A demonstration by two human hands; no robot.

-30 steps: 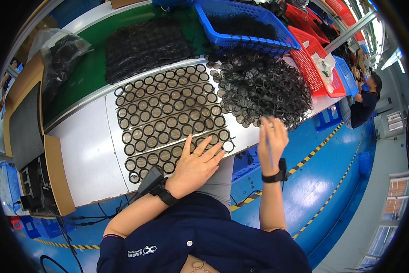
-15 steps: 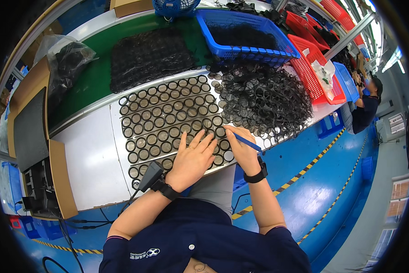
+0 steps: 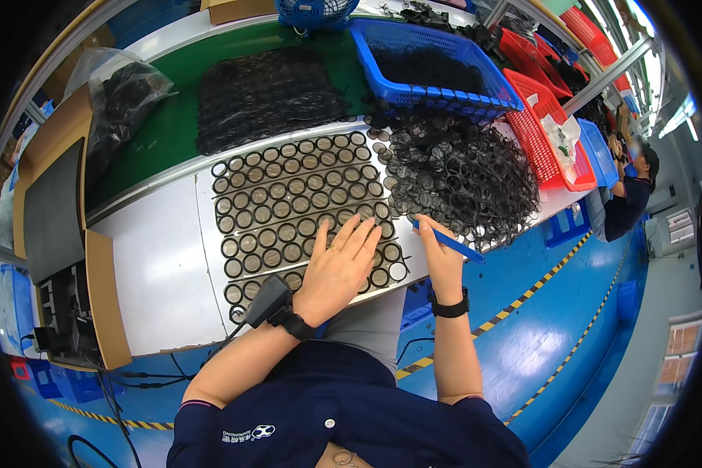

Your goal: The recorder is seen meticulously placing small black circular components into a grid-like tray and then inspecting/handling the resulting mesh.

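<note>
Rows of black rings (image 3: 277, 193) with greyish, see-through middles cover the white bench in front of me. My left hand (image 3: 337, 269) lies over the near rows with its fingers spread, covering some rings. Just past the right end of the rows, my right hand (image 3: 442, 265) closes on a slim blue stick-like tool (image 3: 462, 245). The tool slants from the fingertips toward the lower right; its exact kind I cannot make out. Beyond that hand spreads a loose heap of dark rings and thin discs (image 3: 464, 175).
A blue basket (image 3: 437, 100) of black pieces stands behind the heap, with a red basket (image 3: 550, 140) to its right. A dark sheet of joined rings (image 3: 269, 97) lies on the green mat (image 3: 181, 117). An opened carton (image 3: 105, 300) stands left. Another person (image 3: 632, 195) works far right.
My right hand and the blue tool have moved right, off the ring rows toward the heap. My left hand stays spread over the near rows. The view has shifted slightly.
</note>
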